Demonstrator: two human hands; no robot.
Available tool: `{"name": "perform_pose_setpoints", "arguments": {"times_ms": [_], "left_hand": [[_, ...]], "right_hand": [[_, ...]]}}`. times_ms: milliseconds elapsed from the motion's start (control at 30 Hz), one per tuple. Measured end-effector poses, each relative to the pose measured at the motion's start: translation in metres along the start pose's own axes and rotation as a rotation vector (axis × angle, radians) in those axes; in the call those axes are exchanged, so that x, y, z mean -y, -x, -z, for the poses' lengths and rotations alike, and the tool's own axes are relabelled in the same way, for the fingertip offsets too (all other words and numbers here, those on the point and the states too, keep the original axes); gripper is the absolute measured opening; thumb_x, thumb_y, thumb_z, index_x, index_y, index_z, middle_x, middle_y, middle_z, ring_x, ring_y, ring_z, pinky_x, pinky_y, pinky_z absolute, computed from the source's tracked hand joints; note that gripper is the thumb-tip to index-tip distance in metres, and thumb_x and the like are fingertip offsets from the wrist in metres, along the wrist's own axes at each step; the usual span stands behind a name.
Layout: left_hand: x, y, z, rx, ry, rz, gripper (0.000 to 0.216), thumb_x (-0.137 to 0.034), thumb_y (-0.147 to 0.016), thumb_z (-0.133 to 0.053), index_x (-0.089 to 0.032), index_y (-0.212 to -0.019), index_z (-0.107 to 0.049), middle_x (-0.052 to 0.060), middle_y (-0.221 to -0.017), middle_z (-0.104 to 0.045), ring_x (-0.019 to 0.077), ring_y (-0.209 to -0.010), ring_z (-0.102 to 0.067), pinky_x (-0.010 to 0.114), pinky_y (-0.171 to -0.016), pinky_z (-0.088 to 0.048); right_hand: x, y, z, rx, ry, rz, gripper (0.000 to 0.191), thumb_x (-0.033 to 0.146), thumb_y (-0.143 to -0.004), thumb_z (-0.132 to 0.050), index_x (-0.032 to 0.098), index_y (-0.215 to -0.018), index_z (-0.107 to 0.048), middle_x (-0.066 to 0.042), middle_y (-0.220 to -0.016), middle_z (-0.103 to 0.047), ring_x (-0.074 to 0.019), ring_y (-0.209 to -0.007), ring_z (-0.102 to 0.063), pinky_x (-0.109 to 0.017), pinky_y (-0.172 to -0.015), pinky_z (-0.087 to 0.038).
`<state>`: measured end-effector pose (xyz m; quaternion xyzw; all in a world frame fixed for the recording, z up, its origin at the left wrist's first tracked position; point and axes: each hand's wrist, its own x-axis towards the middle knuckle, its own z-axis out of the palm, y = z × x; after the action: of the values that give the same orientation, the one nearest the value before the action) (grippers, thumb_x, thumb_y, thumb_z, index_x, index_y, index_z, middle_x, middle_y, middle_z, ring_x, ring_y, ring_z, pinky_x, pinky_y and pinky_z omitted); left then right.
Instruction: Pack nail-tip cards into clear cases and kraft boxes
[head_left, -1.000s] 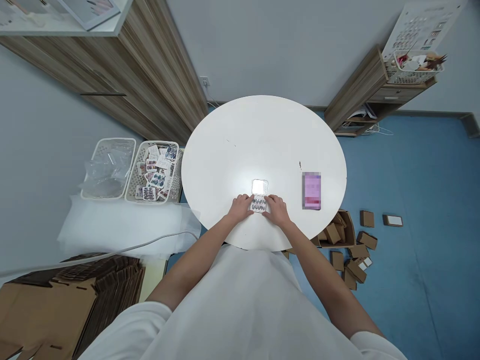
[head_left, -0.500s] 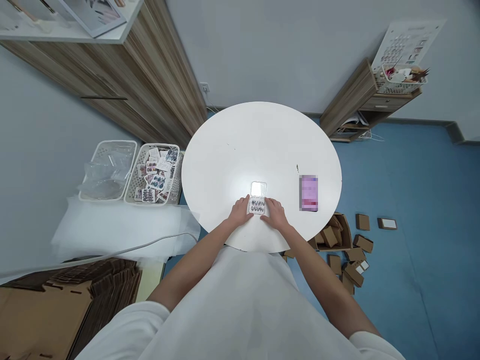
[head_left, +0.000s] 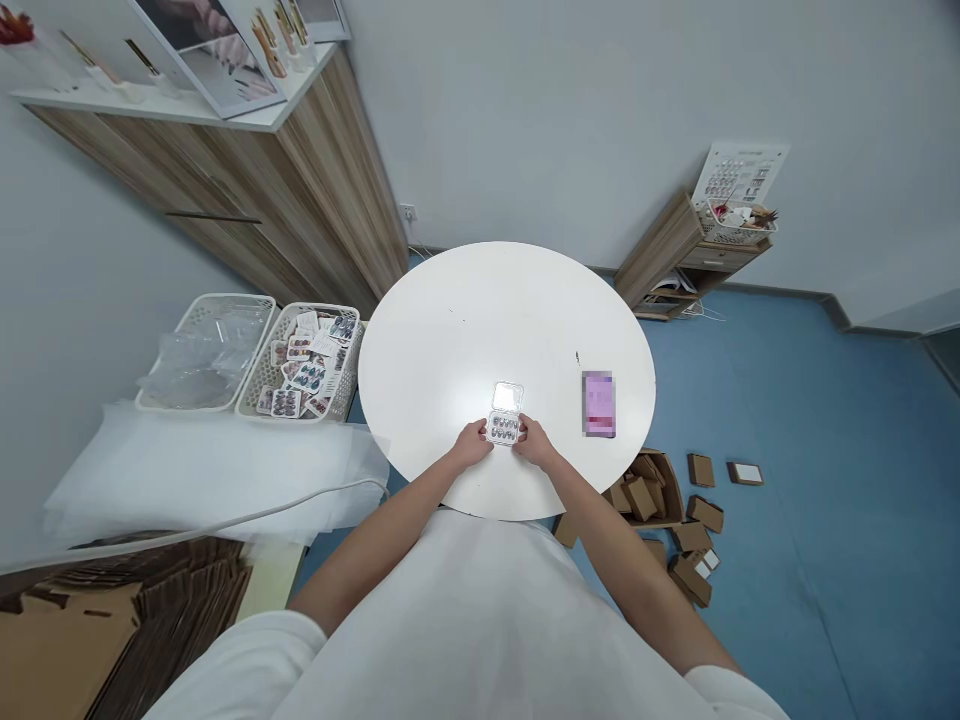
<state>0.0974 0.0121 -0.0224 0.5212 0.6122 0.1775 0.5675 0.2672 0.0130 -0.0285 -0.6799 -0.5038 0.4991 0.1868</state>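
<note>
A small clear plastic case point(head_left: 504, 429) with its lid raised is near the front of the white round table point(head_left: 450, 350). Rows of small dark press-on nails point(head_left: 503, 424) show in its base. My left hand point(head_left: 472, 443) grips the case's left edge, fingers bent against it. On the opposite edge, my right hand point(head_left: 534, 442) holds the case the same way. The open lid point(head_left: 508, 397) points away from me. Whether the case is lifted off the tabletop is hard to tell.
A pixelated pink-purple rectangular item point(head_left: 598, 405) lies at the table's right. Left of the table stand a basket of nail packs point(head_left: 304, 362) and a basket of clear bags point(head_left: 210, 350). Small brown boxes point(head_left: 697, 540) lie on the floor at right; flat cardboard point(head_left: 135, 620) is at lower left.
My fingers have closed in on both sides of the case, and the case looks slightly turned. The whole view has shifted, showing more of the cabinet top.
</note>
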Motion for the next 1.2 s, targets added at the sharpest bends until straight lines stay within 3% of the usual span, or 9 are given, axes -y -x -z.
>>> {"name": "perform_pose_setpoints", "arguments": {"times_ms": [267,433,567,733,867,967,1100,1200], "left_hand": [[0.009,0.011,0.004,0.027,0.18,-0.029,0.044,-0.007,-0.064,-0.051,-0.015,-0.107,-0.056,0.004,-0.087,-0.06,0.0114,-0.073,-0.053,0.023,-0.066,-0.041],[0.003,0.024,0.009,0.031,0.317,-0.021,0.045,-0.021,-0.073,-0.054,-0.015,-0.117,-0.049,0.008,-0.095,-0.064,0.0142,-0.081,-0.057,0.027,-0.071,-0.042],[-0.004,0.035,0.015,0.013,0.314,-0.056,0.039,-0.027,-0.076,-0.053,-0.015,-0.113,-0.051,0.008,-0.092,-0.065,0.0148,-0.083,-0.058,0.029,-0.075,-0.042],[-0.008,0.047,0.017,0.075,0.366,-0.064,0.039,-0.032,-0.073,-0.058,-0.014,-0.108,-0.053,0.006,-0.081,-0.065,0.0138,-0.076,-0.058,0.03,-0.075,-0.042],[-0.008,0.051,0.014,0.103,0.359,-0.07,0.046,-0.035,-0.071,-0.063,-0.015,-0.11,-0.054,0.007,-0.087,-0.066,0.0162,-0.083,-0.059,0.032,-0.079,-0.041],[-0.011,0.051,0.012,0.125,0.379,-0.099,0.039,-0.037,-0.069,-0.064,-0.014,-0.099,-0.06,0.008,-0.093,-0.066,0.0178,-0.087,-0.059,0.032,-0.081,-0.041],[-0.018,0.052,0.01,0.194,0.448,-0.098,0.035,-0.036,-0.067,-0.066,-0.013,-0.092,-0.062,0.009,-0.09,-0.066,0.016,-0.081,-0.059,0.031,-0.078,-0.042],[-0.02,0.054,0.008,0.205,0.456,-0.061,0.035,-0.036,-0.067,-0.066,-0.013,-0.094,-0.062,0.008,-0.087,-0.066,0.0137,-0.076,-0.059,0.03,-0.075,-0.042]], "right_hand": [[-0.01,0.014,-0.006,0.022,0.011,0.081,0.065,0.005,-0.06,-0.051,0.018,-0.123,-0.042,-0.004,-0.097,-0.05,-0.0087,-0.066,-0.053,-0.027,-0.07,-0.049],[-0.004,0.029,0.001,-0.023,0.008,0.167,0.066,0.008,-0.063,-0.052,0.023,-0.126,-0.038,-0.003,-0.099,-0.047,-0.0095,-0.07,-0.052,-0.029,-0.072,-0.049],[-0.001,0.044,0.008,-0.014,-0.082,0.224,0.065,0.013,-0.065,-0.053,0.025,-0.127,-0.037,-0.003,-0.1,-0.045,-0.0095,-0.072,-0.052,-0.028,-0.068,-0.05],[-0.003,0.063,0.015,0.018,-0.179,0.257,0.063,0.018,-0.065,-0.055,0.025,-0.126,-0.039,-0.003,-0.099,-0.045,-0.0092,-0.071,-0.051,-0.027,-0.066,-0.049],[-0.003,0.072,0.022,0.014,-0.196,0.255,0.063,0.018,-0.064,-0.056,0.024,-0.125,-0.041,-0.004,-0.099,-0.047,-0.0105,-0.074,-0.051,-0.028,-0.066,-0.049],[0.001,0.076,0.028,-0.002,-0.193,0.253,0.063,0.02,-0.063,-0.059,0.024,-0.124,-0.043,-0.004,-0.1,-0.049,-0.0118,-0.079,-0.051,-0.028,-0.068,-0.048],[0.003,0.076,0.036,-0.025,-0.293,0.218,0.054,0.03,-0.066,-0.061,0.024,-0.119,-0.05,-0.005,-0.103,-0.054,-0.0132,-0.082,-0.054,-0.03,-0.073,-0.047],[0.001,0.068,0.041,-0.024,-0.453,0.112,0.042,0.041,-0.075,-0.053,0.023,-0.112,-0.055,-0.007,-0.111,-0.056,-0.0152,-0.088,-0.057,-0.03,-0.074,-0.047]]}}
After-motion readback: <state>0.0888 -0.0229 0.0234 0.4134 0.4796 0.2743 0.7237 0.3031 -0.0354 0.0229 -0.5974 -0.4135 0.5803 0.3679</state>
